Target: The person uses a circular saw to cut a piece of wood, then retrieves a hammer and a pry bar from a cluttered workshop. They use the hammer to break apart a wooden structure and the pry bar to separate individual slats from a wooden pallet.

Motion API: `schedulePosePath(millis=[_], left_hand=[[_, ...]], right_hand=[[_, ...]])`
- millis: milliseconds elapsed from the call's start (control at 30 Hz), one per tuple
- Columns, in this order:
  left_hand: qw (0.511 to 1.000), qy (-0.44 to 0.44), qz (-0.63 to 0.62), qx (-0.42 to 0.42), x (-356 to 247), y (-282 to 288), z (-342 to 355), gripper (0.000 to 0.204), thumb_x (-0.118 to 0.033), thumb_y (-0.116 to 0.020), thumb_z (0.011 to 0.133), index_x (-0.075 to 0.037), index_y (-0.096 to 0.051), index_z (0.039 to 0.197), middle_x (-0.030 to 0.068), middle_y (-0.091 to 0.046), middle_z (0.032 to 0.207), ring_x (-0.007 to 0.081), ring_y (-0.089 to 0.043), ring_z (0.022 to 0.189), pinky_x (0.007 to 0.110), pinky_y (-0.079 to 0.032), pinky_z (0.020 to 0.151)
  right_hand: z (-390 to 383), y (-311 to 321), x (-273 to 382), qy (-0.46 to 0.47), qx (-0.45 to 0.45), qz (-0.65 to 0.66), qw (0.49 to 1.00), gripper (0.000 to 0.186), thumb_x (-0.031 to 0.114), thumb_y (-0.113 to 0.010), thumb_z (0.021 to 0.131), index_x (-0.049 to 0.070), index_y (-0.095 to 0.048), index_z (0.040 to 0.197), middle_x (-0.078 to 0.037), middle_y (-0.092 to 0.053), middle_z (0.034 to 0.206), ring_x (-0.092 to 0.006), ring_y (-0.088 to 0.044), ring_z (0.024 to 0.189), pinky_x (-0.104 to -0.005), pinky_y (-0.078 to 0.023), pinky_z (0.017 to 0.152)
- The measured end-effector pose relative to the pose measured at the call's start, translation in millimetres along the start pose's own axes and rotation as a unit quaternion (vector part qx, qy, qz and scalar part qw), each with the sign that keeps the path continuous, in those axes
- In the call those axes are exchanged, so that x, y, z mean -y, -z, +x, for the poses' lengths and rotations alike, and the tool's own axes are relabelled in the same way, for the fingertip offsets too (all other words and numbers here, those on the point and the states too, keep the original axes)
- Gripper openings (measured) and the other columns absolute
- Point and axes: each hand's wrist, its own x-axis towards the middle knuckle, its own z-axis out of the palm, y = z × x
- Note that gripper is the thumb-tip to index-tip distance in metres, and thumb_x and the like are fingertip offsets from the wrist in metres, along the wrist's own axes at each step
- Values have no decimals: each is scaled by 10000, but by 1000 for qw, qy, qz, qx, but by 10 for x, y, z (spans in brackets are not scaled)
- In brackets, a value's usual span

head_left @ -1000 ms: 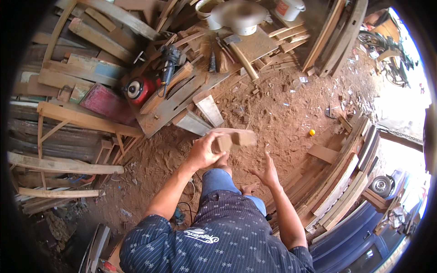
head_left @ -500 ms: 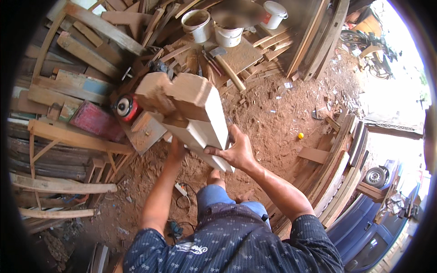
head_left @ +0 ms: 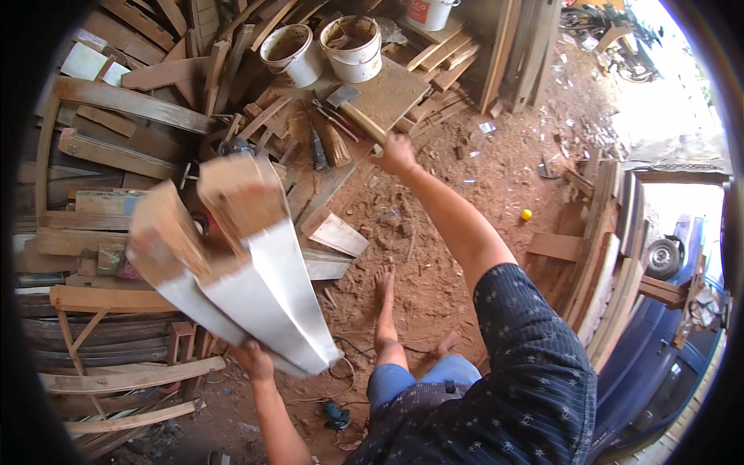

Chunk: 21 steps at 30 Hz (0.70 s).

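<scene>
My left hand (head_left: 254,360) grips the lower edge of a bulky notched timber piece (head_left: 271,263), held up and tilted. Its sides are white, and its blurred upper end is bare brown wood with a deep gap. With my right arm stretched forward, my right hand (head_left: 397,155) closes round the handle end of a hammer (head_left: 361,119). The hammer's grey head lies on a wooden board (head_left: 399,89). Beside it are a dark chisel-like tool (head_left: 318,151) and thin red-handled tools (head_left: 341,122). White-sided wood offcuts (head_left: 341,235) lie below the board.
Two dirty white buckets (head_left: 293,58) stand on the board, and another white bucket (head_left: 428,12) is farther back. Stacked timber (head_left: 116,155) fills the left, with more planks (head_left: 597,263) at right. A teal power tool (head_left: 336,415) and cable lie near my feet. A blue vehicle (head_left: 643,364) stands at right.
My right hand has left the timber piece and reached forward to the hammer handle. The timber piece has moved left and nearer, now in my left hand alone.
</scene>
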Motion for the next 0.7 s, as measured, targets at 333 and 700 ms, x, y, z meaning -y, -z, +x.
schedulePosePath(millis=[333, 700], left_hand=[[976, 112, 123, 142, -111, 154, -824, 951, -785, -604, 816, 103, -603, 1157, 177, -670, 1009, 271, -635, 958, 414, -487, 875], [925, 145, 28, 350, -628, -349, -723, 842, -664, -461, 981, 113, -535, 1296, 186, -640, 1208, 274, -578, 1104, 403, -422, 997]], right_hand=[[726, -24, -160, 68, 157, 94, 981, 566, 563, -745, 797, 32, -736, 991, -130, -718, 926, -211, -700, 758, -353, -570, 642], [-3471, 580, -1822, 48, -118, 338, 933, 571, 356, -767, 752, -10, -575, 1145, -190, -639, 1038, -299, -649, 939, -425, -541, 794]])
